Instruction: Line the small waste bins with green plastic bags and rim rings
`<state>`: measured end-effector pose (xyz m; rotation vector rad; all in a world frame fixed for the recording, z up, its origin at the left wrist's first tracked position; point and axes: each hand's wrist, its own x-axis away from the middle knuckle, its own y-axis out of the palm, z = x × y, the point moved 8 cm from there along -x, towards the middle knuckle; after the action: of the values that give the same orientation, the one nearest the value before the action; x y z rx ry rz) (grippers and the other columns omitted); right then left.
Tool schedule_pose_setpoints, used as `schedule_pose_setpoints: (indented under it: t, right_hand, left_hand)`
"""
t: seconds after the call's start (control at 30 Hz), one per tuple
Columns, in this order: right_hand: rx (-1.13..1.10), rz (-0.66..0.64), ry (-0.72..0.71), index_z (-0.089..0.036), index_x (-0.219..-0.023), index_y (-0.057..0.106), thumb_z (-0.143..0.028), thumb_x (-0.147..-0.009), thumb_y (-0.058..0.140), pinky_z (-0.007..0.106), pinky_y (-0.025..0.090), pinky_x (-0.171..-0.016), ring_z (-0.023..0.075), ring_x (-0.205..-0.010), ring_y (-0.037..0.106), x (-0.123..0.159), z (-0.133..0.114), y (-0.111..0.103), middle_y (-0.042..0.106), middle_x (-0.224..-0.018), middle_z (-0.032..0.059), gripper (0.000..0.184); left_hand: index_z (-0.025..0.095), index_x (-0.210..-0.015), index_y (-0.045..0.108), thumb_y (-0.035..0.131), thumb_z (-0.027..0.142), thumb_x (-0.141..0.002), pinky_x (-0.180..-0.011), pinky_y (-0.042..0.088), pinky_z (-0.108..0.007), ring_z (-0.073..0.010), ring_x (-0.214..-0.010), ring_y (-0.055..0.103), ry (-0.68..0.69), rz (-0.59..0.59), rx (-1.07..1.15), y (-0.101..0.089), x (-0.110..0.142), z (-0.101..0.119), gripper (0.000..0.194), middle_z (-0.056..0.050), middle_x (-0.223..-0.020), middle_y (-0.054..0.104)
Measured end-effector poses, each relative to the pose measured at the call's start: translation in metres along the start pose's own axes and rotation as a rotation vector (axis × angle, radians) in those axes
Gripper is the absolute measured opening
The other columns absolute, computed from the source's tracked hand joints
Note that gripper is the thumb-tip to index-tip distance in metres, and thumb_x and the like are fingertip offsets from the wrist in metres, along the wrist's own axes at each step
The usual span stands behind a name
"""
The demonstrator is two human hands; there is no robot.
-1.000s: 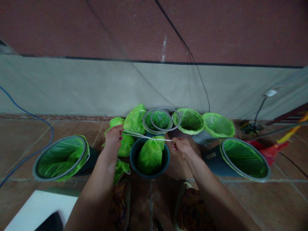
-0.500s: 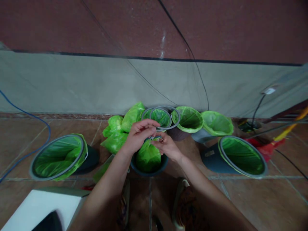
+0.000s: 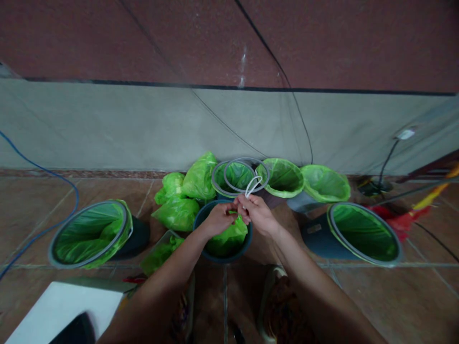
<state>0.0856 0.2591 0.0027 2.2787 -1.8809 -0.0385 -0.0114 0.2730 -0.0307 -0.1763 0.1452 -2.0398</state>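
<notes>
A green garbage bag (image 3: 229, 236) sits inside a blue bin (image 3: 247, 246) in front of me, its gathered top just under my hands. My right hand (image 3: 257, 212) is closed, and a white drawstring loop (image 3: 253, 185) sticks up from its fingers. Beside it, my left hand (image 3: 221, 218) pinches at the neck of the bag, its fingertips meeting those of the right. Exactly what lies between the left fingertips is partly hidden.
Lined bins stand at left (image 3: 125, 234) and right (image 3: 322, 234). More lined bins (image 3: 281, 179) line the wall, with loose grey rings (image 3: 267, 177) on one. Filled green bags (image 3: 201, 177) lie left of them. A white box (image 3: 68, 306) is at lower left; a blue cable (image 3: 73, 191) crosses the floor.
My hands have drawn together and shifted slightly right. The white drawstring loop now rises above my right hand, and the bag's top leans right with them.
</notes>
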Motion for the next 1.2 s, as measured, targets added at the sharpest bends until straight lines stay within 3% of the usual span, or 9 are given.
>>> schedule_pose_setpoints:
  t: [0.17, 0.33, 0.43, 0.5, 0.63, 0.73, 0.9, 1.07, 1.2]
  right_hand:
    - [-0.081, 0.034, 0.026, -0.018, -0.085, 0.058, -0.058, -0.077, 0.062, 0.020, 0.029, -0.039, 0.0051, -0.037, 0.031, 0.001, -0.004, -0.009, 0.039, -0.047, -0.0103, 0.041]
    - [-0.082, 0.332, -0.015, -0.019, -0.088, 0.055, -0.055, -0.073, 0.066, 0.022, 0.026, -0.036, 0.0061, -0.035, 0.032, -0.001, -0.003, -0.048, 0.041, -0.043, -0.0110, 0.040]
    - [-0.084, 0.422, -0.026, -0.020, -0.087, 0.053, -0.054, -0.072, 0.066, 0.022, 0.027, -0.036, 0.0066, -0.034, 0.034, -0.001, 0.001, -0.056, 0.042, -0.043, -0.0108, 0.040]
    - [-0.081, 0.371, -0.058, -0.020, -0.089, 0.055, -0.055, -0.073, 0.065, 0.022, 0.029, -0.037, 0.0064, -0.035, 0.035, -0.003, -0.001, -0.049, 0.044, -0.045, -0.0103, 0.040]
    - [-0.053, 0.190, -0.117, -0.018, -0.091, 0.060, -0.053, -0.078, 0.063, 0.021, 0.032, -0.042, 0.0065, -0.040, 0.039, -0.003, -0.011, -0.026, 0.047, -0.049, -0.0085, 0.037]
    - [-0.054, 0.102, -0.093, -0.018, -0.095, 0.061, -0.051, -0.080, 0.062, 0.021, 0.031, -0.043, 0.0068, -0.044, 0.041, -0.004, -0.013, -0.016, 0.049, -0.054, -0.0071, 0.036]
    - [0.123, 0.168, -0.094, -0.022, -0.127, 0.048, -0.047, -0.082, 0.060, 0.023, 0.040, -0.053, 0.0088, -0.054, 0.051, -0.004, -0.006, -0.031, 0.061, -0.075, -0.0038, 0.053]
    - [0.576, 0.063, -0.022, -0.018, -0.123, 0.053, -0.044, -0.080, 0.062, 0.026, 0.043, -0.061, 0.0143, -0.065, 0.059, -0.003, 0.014, -0.038, 0.067, -0.076, 0.0002, 0.051]
    - [0.647, 0.068, 0.039, -0.016, -0.118, 0.058, -0.039, -0.075, 0.067, 0.025, 0.040, -0.059, 0.0153, -0.062, 0.058, -0.001, 0.022, -0.046, 0.065, -0.068, -0.0005, 0.050]
  left_hand:
    - [0.014, -0.071, 0.068, 0.067, 0.031, -0.073, -0.049, 0.039, -0.020, -0.0073, -0.047, 0.048, -0.122, 0.128, 0.187, 0.002, 0.000, -0.003, 0.017, 0.003, -0.057, 0.059]
    - [0.013, -0.073, 0.067, 0.071, 0.028, -0.069, -0.052, 0.045, -0.021, -0.0074, -0.053, 0.055, -0.299, 0.293, 0.566, -0.011, 0.004, -0.021, 0.015, -0.002, -0.072, 0.068]
    - [0.014, -0.071, 0.063, 0.069, 0.027, -0.070, -0.051, 0.044, -0.020, -0.0061, -0.050, 0.051, -0.348, 0.342, 0.679, -0.011, 0.005, -0.029, 0.013, 0.000, -0.065, 0.063]
    - [0.015, -0.067, 0.061, 0.065, 0.028, -0.072, -0.047, 0.038, -0.020, -0.0062, -0.046, 0.045, -0.316, 0.306, 0.518, -0.009, 0.003, -0.026, 0.014, 0.004, -0.056, 0.054]
    - [0.015, -0.065, 0.063, 0.056, 0.030, -0.077, -0.048, 0.029, -0.021, -0.0074, -0.048, 0.039, -0.097, -0.033, -0.061, 0.017, -0.001, 0.000, 0.021, 0.005, -0.053, 0.047]
    - [0.014, -0.070, 0.065, 0.054, 0.032, -0.080, -0.052, 0.030, -0.022, -0.0087, -0.054, 0.040, 0.043, -0.192, -0.240, 0.034, 0.004, 0.012, 0.023, 0.004, -0.058, 0.049]
    - [0.015, -0.068, 0.064, 0.052, 0.041, -0.083, -0.048, 0.026, -0.022, -0.0088, -0.049, 0.036, -0.029, -0.078, -0.240, 0.025, 0.002, 0.005, 0.033, 0.004, -0.052, 0.043]
    - [0.015, -0.061, 0.059, 0.049, 0.033, -0.081, -0.049, 0.034, -0.021, -0.0083, -0.047, 0.042, -0.114, 0.047, -0.042, 0.012, -0.001, -0.001, 0.028, 0.004, -0.050, 0.047]
    - [0.016, -0.053, 0.053, 0.052, 0.033, -0.079, -0.046, 0.034, -0.020, -0.0071, -0.043, 0.043, -0.191, 0.146, 0.073, 0.002, 0.000, -0.004, 0.032, 0.004, -0.047, 0.046]
